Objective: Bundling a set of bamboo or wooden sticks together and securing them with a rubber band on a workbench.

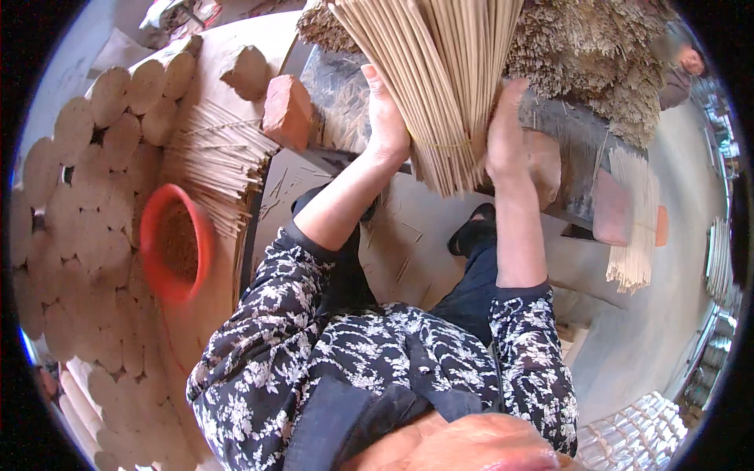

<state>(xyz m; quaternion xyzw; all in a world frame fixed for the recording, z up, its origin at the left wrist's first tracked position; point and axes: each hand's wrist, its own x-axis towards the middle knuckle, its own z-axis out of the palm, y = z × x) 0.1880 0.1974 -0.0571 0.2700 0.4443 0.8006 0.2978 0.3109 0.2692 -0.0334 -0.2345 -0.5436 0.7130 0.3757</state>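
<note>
A large bundle of thin tan sticks is held upright between my two hands, fanned wide at the top and narrow at the bottom. A thin yellow band circles it near its lower end. My left hand presses on its left side, thumb pointing up, the other fingers mostly hidden behind the sticks. On the opposite side my right hand grips it in the same way, its fingers largely out of sight. Beneath the bundle is the edge of a dark, worn bench.
Piled sticks cover the bench's far right. A red brick stands at its left end. Left are loose sticks, an orange-red bowl of brown powder and stacked round bundles. Pale sticks hang at right, near another person.
</note>
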